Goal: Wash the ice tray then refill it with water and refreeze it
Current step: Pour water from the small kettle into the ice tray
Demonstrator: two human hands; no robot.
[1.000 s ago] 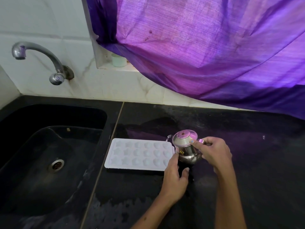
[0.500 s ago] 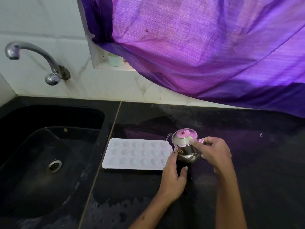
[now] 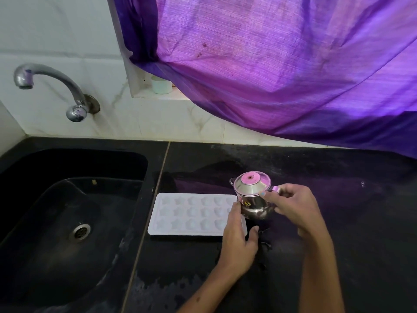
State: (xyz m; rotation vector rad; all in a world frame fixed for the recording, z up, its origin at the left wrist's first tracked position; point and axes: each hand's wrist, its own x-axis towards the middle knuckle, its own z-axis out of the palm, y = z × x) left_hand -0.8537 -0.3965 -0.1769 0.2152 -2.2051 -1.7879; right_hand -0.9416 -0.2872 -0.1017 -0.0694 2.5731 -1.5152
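A white ice tray (image 3: 191, 214) with star and round moulds lies flat on the black counter, just right of the sink. My left hand (image 3: 239, 240) rests on the tray's right end, fingers over its edge. A small steel kettle (image 3: 253, 195) with a lid hovers above the tray's right end. My right hand (image 3: 293, 207) grips the kettle by its handle, index finger on the lid's rim. The kettle's spout points left, toward the tray. Whether the moulds hold water I cannot tell.
The black sink (image 3: 67, 213) with its drain (image 3: 80, 231) lies to the left, under a steel tap (image 3: 49, 86) on the tiled wall. A small pale cup (image 3: 161, 84) stands on the window ledge. A purple curtain (image 3: 282, 64) hangs above the wet counter (image 3: 338, 199).
The hands, kettle and tray hold nearly the same pose. The view has shifted slightly, and the kettle looks a little more upright.
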